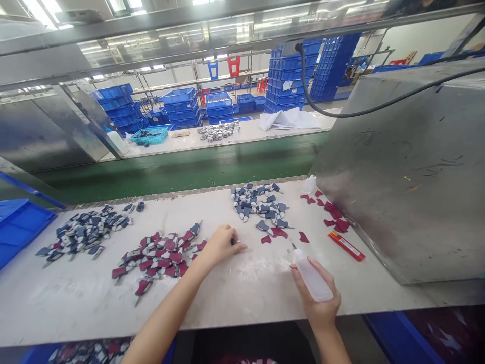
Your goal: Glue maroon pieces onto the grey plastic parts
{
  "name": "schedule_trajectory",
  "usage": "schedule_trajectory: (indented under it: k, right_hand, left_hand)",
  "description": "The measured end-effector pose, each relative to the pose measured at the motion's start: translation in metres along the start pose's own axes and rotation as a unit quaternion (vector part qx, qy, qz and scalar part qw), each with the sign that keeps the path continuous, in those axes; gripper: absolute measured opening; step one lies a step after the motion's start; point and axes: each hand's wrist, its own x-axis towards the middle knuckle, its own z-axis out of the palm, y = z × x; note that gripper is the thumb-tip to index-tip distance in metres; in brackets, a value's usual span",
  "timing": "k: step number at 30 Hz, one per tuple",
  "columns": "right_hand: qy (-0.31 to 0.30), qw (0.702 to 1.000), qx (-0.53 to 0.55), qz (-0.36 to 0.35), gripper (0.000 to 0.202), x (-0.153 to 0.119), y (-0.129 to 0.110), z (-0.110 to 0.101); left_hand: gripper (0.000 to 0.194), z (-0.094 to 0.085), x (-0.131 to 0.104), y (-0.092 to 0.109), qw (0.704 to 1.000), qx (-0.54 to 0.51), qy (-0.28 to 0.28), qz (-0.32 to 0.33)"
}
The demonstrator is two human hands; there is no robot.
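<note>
My right hand (pixel 320 298) is wrapped round a translucent white squeeze bottle (pixel 312 278), its thin nozzle pointing up and to the left. Over the middle of the table, my left hand (pixel 222 247) is closed, and a small dark part (pixel 232 241) shows between its fingers, mostly hidden. Left of it lies a pile of maroon and grey parts (pixel 162 255). Beyond my hands sits a pile of dark blue and silver parts (pixel 259 202). A few loose maroon pieces (pixel 279 232) lie just past the bottle's nozzle.
More dark blue parts (pixel 87 230) lie at the left near a blue bin (pixel 22 227). On the right are maroon pieces (pixel 333 212), a red and yellow packet (pixel 346 246) and a large metal box (pixel 413 172). A green conveyor belt (pixel 212 169) runs behind the table.
</note>
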Motion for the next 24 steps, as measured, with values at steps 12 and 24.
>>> schedule_trajectory:
  k: [12, 24]
  right_hand:
    - [-0.108, 0.992, 0.060, 0.027, 0.040, -0.006, -0.011, 0.014]
    - [-0.143, 0.990, -0.013, -0.011, 0.020, -0.013, -0.039, 0.045]
  left_hand:
    - [0.020, 0.007, -0.052, -0.013, 0.996, -0.091, -0.023, 0.003]
    - [0.012, 0.034, -0.079, -0.002, 0.995, -0.093, 0.021, -0.016]
